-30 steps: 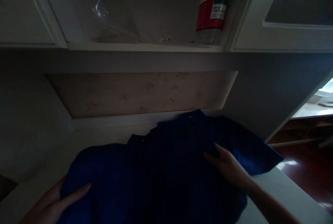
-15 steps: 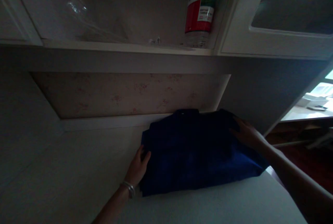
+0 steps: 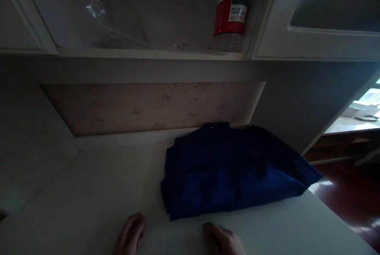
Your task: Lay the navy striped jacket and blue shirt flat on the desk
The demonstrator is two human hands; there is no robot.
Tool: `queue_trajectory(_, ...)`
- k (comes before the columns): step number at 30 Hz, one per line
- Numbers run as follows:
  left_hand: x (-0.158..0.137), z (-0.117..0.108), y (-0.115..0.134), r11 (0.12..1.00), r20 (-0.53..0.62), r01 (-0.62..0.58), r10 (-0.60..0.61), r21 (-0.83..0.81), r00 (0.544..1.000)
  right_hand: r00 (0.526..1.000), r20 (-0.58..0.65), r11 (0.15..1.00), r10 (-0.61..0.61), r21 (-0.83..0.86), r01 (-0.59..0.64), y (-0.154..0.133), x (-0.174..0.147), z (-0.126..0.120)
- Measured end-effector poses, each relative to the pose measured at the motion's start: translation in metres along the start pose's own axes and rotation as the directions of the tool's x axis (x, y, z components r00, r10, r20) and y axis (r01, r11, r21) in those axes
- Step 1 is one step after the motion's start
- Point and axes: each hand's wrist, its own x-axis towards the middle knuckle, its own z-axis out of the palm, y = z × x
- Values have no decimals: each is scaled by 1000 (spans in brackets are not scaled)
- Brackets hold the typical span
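A dark blue garment [image 3: 225, 176], folded with what looks like a collar at its back edge, lies on the white counter. Both hands are apart from it, low at the front. My left hand [image 3: 130, 234] is at the bottom edge, left of the garment, its fingers curled in with nothing seen in them. Just in front of the garment's front edge is my right hand [image 3: 223, 240], also with its fingers curled and no object visible. The lower part of each hand is cut off by the frame.
Above the counter [image 3: 97, 191] runs a shelf [image 3: 148, 53] with a clear plastic bag [image 3: 97, 10] and a red-and-green labelled container [image 3: 230, 14]. A glass-fronted cabinet door [image 3: 311, 45] is at the upper right. Beyond the counter's right side shows a reddish floor [image 3: 341, 199].
Both hands have let go of the garment and drawn back toward the bottom edge. The garment's right end now spreads out farther to the right.
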Motion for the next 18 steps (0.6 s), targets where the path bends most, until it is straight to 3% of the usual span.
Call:
queue_trajectory(3,-1,3,3,1000,-19,-19,19,-14,1000,1000,7,995,-15,-100,15,-11,4,6)
queue_trajectory(9,-4,1,0,1000,4,-2,1,20,1000,997,-2,991,74,-111,-74,-29,4,-5)
queue_trajectory(18,-6,0,-5,996,40,-21,17,86,999,995,34,988,96,-127,-91,-30,4,-6)
